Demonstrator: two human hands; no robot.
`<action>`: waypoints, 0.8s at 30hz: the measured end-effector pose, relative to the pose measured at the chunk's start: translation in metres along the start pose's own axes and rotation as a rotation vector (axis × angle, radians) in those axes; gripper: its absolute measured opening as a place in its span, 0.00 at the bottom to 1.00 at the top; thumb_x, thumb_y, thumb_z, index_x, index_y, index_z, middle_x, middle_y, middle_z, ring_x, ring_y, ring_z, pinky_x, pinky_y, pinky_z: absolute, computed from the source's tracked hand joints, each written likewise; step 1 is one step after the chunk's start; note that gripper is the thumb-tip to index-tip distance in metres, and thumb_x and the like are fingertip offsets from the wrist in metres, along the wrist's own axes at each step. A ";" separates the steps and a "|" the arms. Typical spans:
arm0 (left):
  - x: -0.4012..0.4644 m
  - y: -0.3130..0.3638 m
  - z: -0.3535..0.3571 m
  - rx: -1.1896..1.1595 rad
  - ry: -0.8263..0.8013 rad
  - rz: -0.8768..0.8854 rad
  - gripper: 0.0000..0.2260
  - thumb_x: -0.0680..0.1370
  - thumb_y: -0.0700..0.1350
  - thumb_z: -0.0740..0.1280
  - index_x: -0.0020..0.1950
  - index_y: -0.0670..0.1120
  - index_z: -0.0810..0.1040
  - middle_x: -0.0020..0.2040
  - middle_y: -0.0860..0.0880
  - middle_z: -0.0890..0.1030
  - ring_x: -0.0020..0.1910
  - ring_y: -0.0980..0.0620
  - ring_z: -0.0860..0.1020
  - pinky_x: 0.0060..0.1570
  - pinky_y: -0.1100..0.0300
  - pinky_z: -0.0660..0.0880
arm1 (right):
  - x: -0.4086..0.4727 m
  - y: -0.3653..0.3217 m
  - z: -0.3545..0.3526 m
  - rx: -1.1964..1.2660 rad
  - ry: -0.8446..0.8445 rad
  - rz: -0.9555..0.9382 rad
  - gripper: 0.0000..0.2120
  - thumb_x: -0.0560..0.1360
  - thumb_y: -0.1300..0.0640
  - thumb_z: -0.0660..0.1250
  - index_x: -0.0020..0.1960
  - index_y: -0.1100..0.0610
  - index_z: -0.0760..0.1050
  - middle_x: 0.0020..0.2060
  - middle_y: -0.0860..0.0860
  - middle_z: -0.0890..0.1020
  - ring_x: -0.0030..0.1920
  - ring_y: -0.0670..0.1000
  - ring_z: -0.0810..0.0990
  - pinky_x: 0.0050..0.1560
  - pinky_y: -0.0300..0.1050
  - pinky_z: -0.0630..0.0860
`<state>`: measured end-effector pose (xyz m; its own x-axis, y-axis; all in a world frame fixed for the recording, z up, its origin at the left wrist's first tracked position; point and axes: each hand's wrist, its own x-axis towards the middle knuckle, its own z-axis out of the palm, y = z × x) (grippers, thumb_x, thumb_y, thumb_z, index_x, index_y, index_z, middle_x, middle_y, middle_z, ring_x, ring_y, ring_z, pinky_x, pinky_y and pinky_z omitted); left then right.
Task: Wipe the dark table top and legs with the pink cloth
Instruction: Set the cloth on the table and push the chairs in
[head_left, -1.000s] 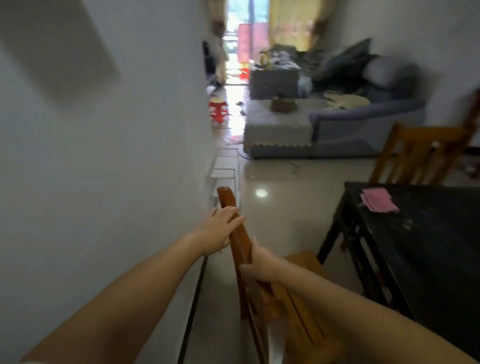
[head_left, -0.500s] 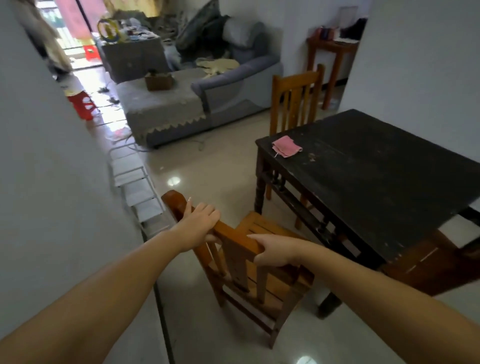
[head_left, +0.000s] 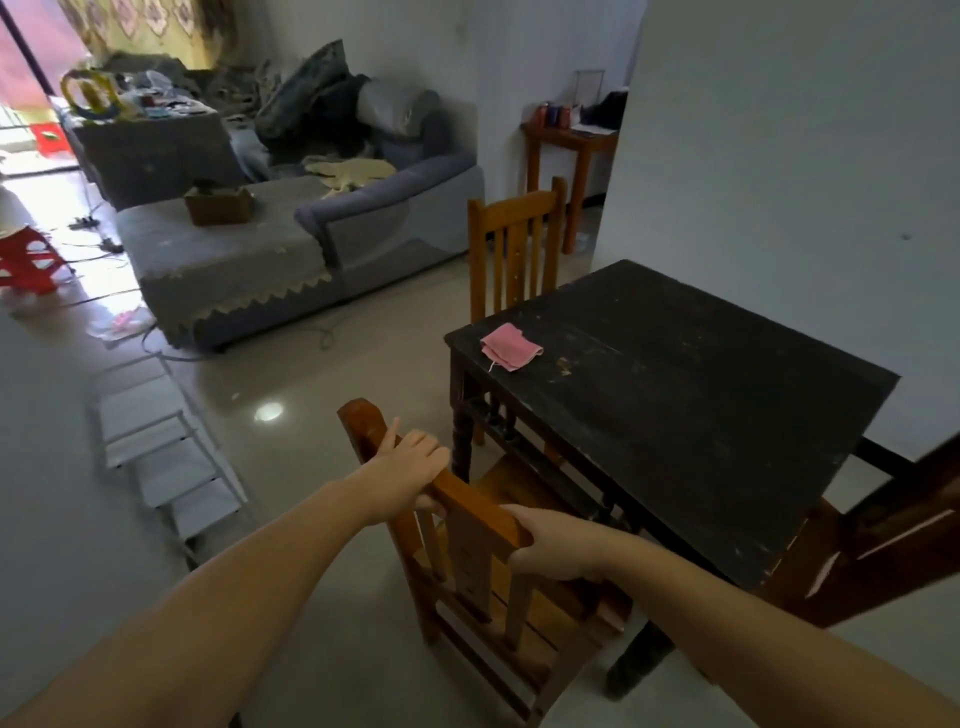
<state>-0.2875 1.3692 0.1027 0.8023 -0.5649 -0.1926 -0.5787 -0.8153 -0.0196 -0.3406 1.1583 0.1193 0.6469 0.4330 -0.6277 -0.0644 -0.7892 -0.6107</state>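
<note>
The dark table (head_left: 701, 405) stands to the right, its top dusty and scuffed. The pink cloth (head_left: 510, 347) lies folded near the table's far left corner. A turned dark leg (head_left: 461, 439) shows below that corner. Both my hands are on the top rail of a wooden chair (head_left: 467, 525) in front of the table's near side. My left hand (head_left: 410, 470) grips the rail's left part and my right hand (head_left: 550, 545) grips its right end.
A second wooden chair (head_left: 514, 249) stands at the table's far end, and part of a third (head_left: 872, 535) at the right. A grey sofa (head_left: 291, 239), a white folding rack (head_left: 166, 447) on the floor, a small side table (head_left: 571, 150) and a white wall on the left surround the area.
The view swung right from the hallway wall to the table. The chair turned with my hands and now sits closer to the table's near side; both hands stay on its rail.
</note>
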 end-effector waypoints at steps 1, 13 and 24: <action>0.009 -0.004 -0.001 0.005 0.006 0.027 0.18 0.75 0.58 0.63 0.57 0.47 0.68 0.60 0.48 0.69 0.65 0.49 0.63 0.71 0.41 0.45 | 0.002 0.001 -0.006 0.009 -0.001 0.005 0.30 0.75 0.56 0.64 0.73 0.43 0.56 0.52 0.48 0.77 0.51 0.50 0.79 0.56 0.48 0.76; 0.068 -0.058 0.000 0.065 0.189 0.718 0.21 0.72 0.66 0.55 0.44 0.49 0.72 0.40 0.52 0.76 0.37 0.54 0.76 0.32 0.64 0.66 | 0.018 -0.015 0.017 -0.084 0.455 0.293 0.12 0.73 0.40 0.64 0.49 0.47 0.71 0.42 0.46 0.78 0.41 0.46 0.79 0.46 0.44 0.79; 0.115 -0.093 0.008 -0.034 0.340 0.952 0.20 0.72 0.66 0.54 0.38 0.51 0.71 0.30 0.54 0.75 0.26 0.57 0.73 0.23 0.64 0.70 | 0.051 -0.039 0.026 -0.324 0.797 0.539 0.23 0.71 0.29 0.53 0.50 0.47 0.69 0.42 0.45 0.79 0.41 0.46 0.79 0.46 0.44 0.78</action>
<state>-0.1430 1.3810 0.0742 0.0110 -0.9843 0.1763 -0.9996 -0.0066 0.0257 -0.3245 1.2222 0.0981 0.9186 -0.3387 -0.2037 -0.3648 -0.9250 -0.1068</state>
